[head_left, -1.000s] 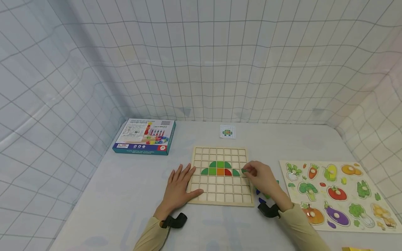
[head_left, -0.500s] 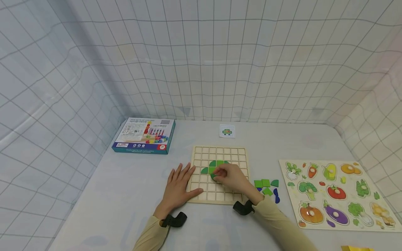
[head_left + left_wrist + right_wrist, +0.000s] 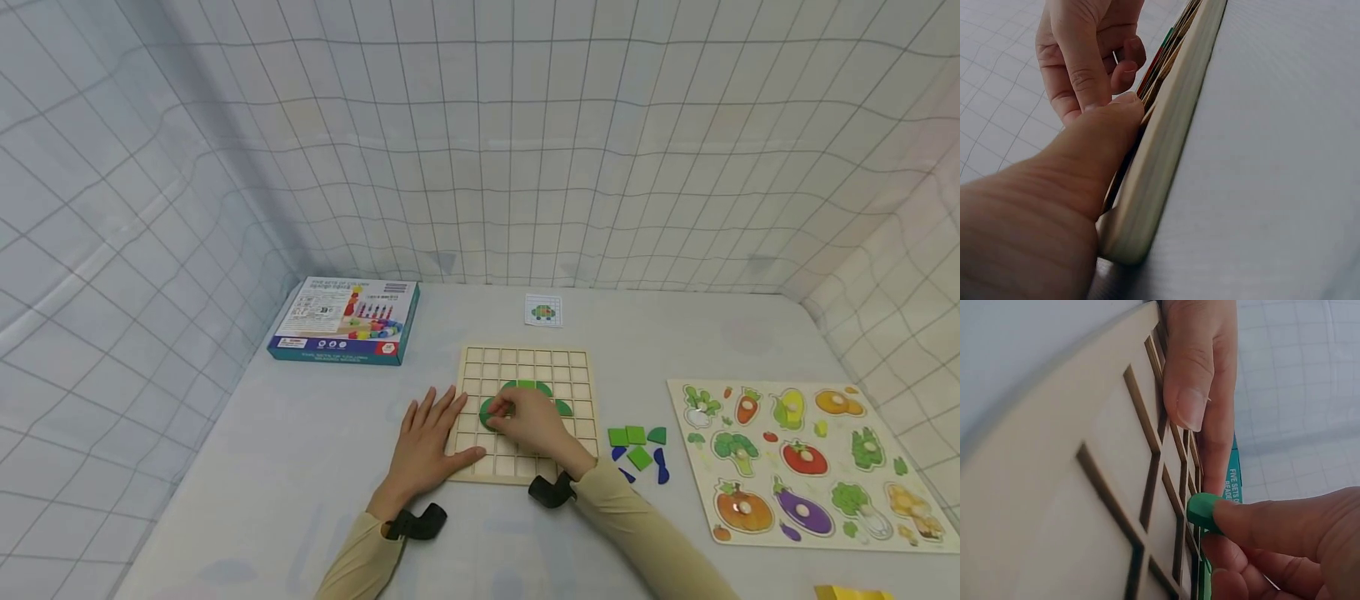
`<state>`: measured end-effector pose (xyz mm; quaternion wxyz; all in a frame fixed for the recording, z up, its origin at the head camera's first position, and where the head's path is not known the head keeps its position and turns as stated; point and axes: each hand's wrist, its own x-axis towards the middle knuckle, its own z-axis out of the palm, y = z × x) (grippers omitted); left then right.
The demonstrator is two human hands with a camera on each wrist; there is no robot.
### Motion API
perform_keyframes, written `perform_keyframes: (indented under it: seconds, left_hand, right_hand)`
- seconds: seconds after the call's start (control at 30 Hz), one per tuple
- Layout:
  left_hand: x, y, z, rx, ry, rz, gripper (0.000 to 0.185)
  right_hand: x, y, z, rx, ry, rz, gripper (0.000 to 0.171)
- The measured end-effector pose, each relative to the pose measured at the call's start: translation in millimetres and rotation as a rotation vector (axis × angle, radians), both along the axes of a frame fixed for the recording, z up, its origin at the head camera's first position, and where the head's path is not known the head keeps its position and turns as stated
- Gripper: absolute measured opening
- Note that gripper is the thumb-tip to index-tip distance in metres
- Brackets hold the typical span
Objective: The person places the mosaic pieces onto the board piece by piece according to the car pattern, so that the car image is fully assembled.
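A wooden grid board point(image 3: 517, 480) lies on the table, with green tiles point(image 3: 527, 385) set in its upper middle squares. My left hand point(image 3: 426, 443) rests flat at the board's left edge, its fingers spread and its thumb over the lower left corner. Between thumb and fingers, my right hand point(image 3: 534, 423) pinches a green rounded tile point(image 3: 1202, 510) close over the squares on the left side. That hand hides the tiles in the middle row, though a green quarter-circle point(image 3: 563, 408) shows to its right.
Right of the board lie loose green squares point(image 3: 635, 435), a green quarter-circle tile point(image 3: 657, 435) and several blue pieces point(image 3: 661, 467). A vegetable puzzle board point(image 3: 813, 504) is farther right. Behind stand a small picture card point(image 3: 543, 310) and, at left, a toy box point(image 3: 345, 323).
My right hand has carried the green tile from the board's right edge leftward across the grid to its left side, uncovering the loose tiles. The left hand has stayed in place.
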<state>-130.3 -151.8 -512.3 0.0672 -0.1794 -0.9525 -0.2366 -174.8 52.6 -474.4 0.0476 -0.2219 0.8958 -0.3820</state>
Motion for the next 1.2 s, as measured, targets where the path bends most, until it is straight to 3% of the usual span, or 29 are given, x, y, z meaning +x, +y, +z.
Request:
perform_keyframes:
  seconds: [0.67, 1.2]
  left_hand:
    - [-1.7, -1.5, -2.7, -0.009, 0.014, 0.000, 0.084]
    - [-0.7, -0.1, -1.9, -0.005, 0.009, 0.000, 0.085]
  right_hand:
    - [1.6, -6.1, 1.3, 0.113, 0.051, -0.027, 0.014]
    - [5.8, -2.4, 1.7, 0.128, 0.082, -0.025, 0.014]
